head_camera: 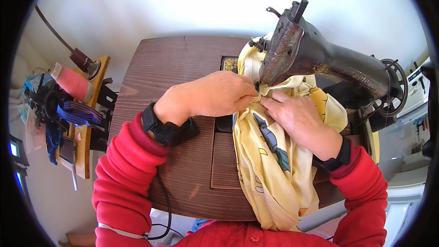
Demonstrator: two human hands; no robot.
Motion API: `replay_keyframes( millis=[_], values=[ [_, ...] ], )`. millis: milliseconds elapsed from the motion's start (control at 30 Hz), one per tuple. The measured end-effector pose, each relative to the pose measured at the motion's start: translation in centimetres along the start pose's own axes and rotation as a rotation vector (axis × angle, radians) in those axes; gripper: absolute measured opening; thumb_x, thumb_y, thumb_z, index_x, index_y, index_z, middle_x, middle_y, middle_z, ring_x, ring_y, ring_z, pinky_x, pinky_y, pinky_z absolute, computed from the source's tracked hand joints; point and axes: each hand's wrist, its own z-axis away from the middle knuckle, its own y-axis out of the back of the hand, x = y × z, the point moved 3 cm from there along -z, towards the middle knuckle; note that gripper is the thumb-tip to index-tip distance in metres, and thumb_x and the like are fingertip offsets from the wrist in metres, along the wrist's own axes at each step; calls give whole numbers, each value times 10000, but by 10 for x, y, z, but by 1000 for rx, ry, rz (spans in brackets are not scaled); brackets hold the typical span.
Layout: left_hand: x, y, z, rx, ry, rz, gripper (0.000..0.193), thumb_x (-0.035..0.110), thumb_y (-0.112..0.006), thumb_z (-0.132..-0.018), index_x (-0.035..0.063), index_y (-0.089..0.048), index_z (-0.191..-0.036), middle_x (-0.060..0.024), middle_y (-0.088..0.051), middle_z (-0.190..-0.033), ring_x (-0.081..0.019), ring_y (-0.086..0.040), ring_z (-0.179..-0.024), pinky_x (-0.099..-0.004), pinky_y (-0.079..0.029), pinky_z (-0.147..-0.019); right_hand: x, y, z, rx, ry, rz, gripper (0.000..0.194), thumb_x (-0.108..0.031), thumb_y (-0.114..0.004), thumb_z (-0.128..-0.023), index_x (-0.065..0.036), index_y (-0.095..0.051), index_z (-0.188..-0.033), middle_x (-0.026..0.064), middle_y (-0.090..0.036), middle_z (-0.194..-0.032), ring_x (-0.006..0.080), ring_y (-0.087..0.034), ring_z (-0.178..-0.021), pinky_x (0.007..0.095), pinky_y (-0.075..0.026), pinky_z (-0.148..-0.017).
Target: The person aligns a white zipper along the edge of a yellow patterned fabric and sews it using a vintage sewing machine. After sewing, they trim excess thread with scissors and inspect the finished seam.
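A black sewing machine (319,55) with worn gold decoration stands on a dark wooden sewing table (164,65). Yellow printed fabric (271,164) passes under its needle area and hangs over the table's front edge towards my lap. My left hand (219,92) pinches a gathered fold of this fabric just left of the presser foot, which is partly hidden. Close by on the right, my right hand (291,113) rests on the bunched fabric with bent fingers. The fingertips of both hands are near each other below the machine's head. The needle tip cannot be made out.
The handwheel (391,87) is at the machine's right end. At far left, a wooden stand (97,85) bears a pink thread cone (72,84), a striped blue cloth band (79,112) and black machine parts. A black cable (167,199) hangs by my left sleeve. A pale wall rises behind the table.
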Motion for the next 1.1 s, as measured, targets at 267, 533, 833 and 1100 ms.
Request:
replay_keyframes(
  millis=[267, 533, 833, 1100],
  values=[
    [1, -4, -1, -49, 66, -53, 250, 141, -571, -990, 11, -687, -1168, -175, -695, -1116, -400, -674, -1001, -465, -547, -882, 12, -11, -6, 125, 156, -226, 103, -96, -674, -859, -104, -697, -960, 38, -612, -894, 267, -680, -823, 395, -555, -648],
    [8, -9, 0, -118, 13, -278, 254, 152, -598, -978, 73, -711, -1191, -98, -681, -1178, -345, -692, -1003, -432, -563, -858, 1, 5, 12, 230, 280, -79, 204, -71, -770, -777, -62, -708, -971, 40, -678, -1075, 269, -671, -910, 379, -572, -745],
    [11, -10, 0, -111, 98, -300, 255, 158, -616, -967, 72, -728, -1179, -112, -682, -1183, -336, -682, -1035, -434, -562, -872, 19, -5, 12, 165, 201, -280, 304, -74, -717, -833, -49, -657, -1130, 98, -704, -1152, 293, -694, -1042, 392, -591, -806],
    [8, -13, -2, -26, -83, -291, 237, 140, -618, -957, 11, -720, -1128, -145, -676, -1176, -352, -673, -1023, -431, -554, -912, 21, -8, 10, 127, 96, -311, 340, -26, -697, -853, -81, -691, -1189, 91, -698, -1143, 303, -708, -990, 389, -592, -801]
  ],
)
